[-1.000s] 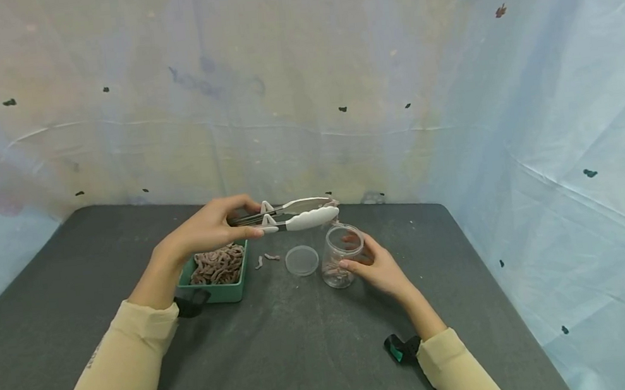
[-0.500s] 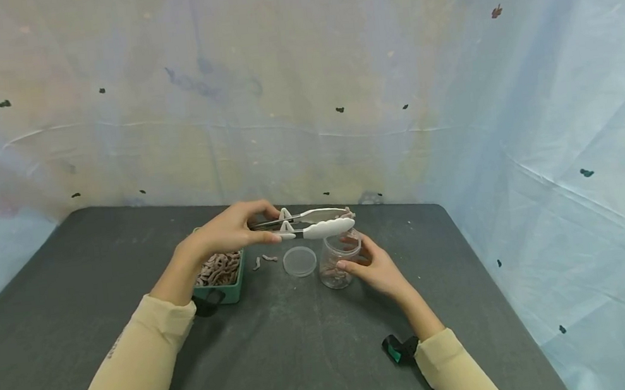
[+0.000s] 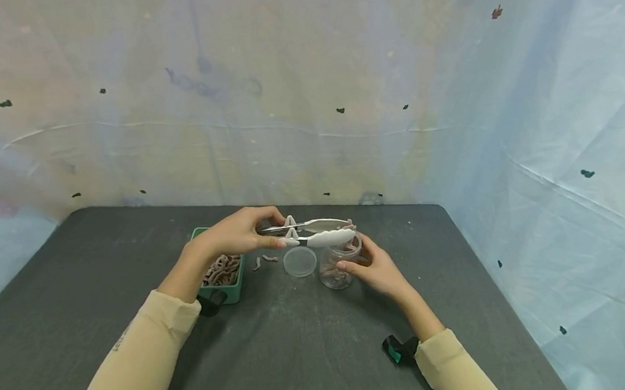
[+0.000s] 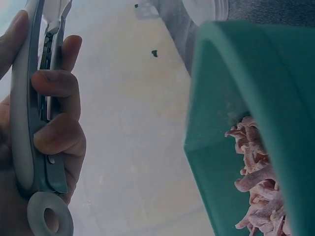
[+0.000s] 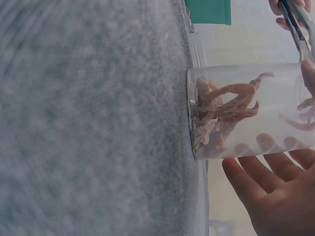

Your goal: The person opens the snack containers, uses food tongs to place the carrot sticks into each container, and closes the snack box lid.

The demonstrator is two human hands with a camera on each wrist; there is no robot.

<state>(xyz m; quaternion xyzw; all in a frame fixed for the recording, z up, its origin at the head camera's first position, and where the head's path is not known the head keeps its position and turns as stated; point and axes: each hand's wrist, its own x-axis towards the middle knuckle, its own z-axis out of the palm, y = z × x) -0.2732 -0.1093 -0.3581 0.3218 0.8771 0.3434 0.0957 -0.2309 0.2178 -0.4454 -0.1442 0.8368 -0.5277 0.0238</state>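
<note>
My left hand (image 3: 236, 233) grips a pair of metal tongs with white scalloped heads (image 3: 330, 238), its fingers wrapped round the handles in the left wrist view. The tong heads hold some pinkish-brown, worm-like strips (image 3: 351, 224) at the mouth of a clear plastic jar (image 3: 329, 277). Standing upright on the table, the jar has more strips (image 5: 221, 110) at its bottom. My right hand (image 3: 376, 271) holds the jar from the right, thumb on the near side and fingers round the far side. In the right wrist view a few strips also hang near the rim.
A green rectangular tub (image 3: 233, 294) full of similar strips (image 3: 223, 270) stands to the left, partly behind the left forearm. Between tub and jar lie a round translucent lid (image 3: 299, 262) and two loose strips (image 3: 269, 258). A plastic sheet (image 3: 279, 97) hangs behind the dark table (image 3: 307, 361).
My left hand has moved right and then down with the tongs, bringing their heads from above and behind the jar to its mouth. My right hand and the jar have stayed put.
</note>
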